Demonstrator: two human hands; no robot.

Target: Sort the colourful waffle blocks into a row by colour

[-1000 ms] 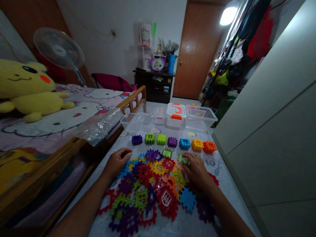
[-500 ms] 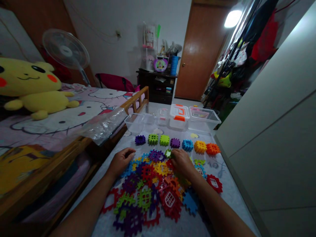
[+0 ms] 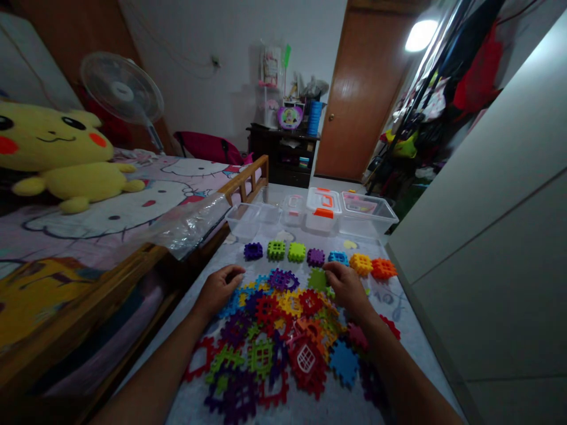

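My right hand (image 3: 348, 288) is over the right side of a heap of interlocking plastic building pieces, its fingers closed on the edge of a green building piece (image 3: 316, 279). At the left edge of the heap my left hand (image 3: 220, 288) hovers, fingers loosely curved with nothing visible in them. Closest to it are blue pieces (image 3: 230, 305). A purple window piece (image 3: 282, 280) lies between the hands. Further down the heap are a red piece with a white window (image 3: 306, 359), a blue flat piece (image 3: 344, 361) and a dark purple one (image 3: 239, 392).
Beyond the heap runs a row of assembled blocks, from a dark purple block (image 3: 253, 251) to an orange block (image 3: 383, 268). Clear plastic bins (image 3: 370, 221) and a lidded box with orange clips (image 3: 323, 215) stand behind. A wooden bed rail (image 3: 146, 260) borders the left.
My right hand has shifted right and slightly back toward me, bringing the green building piece along so more of it shows. My left hand stays nearly still.
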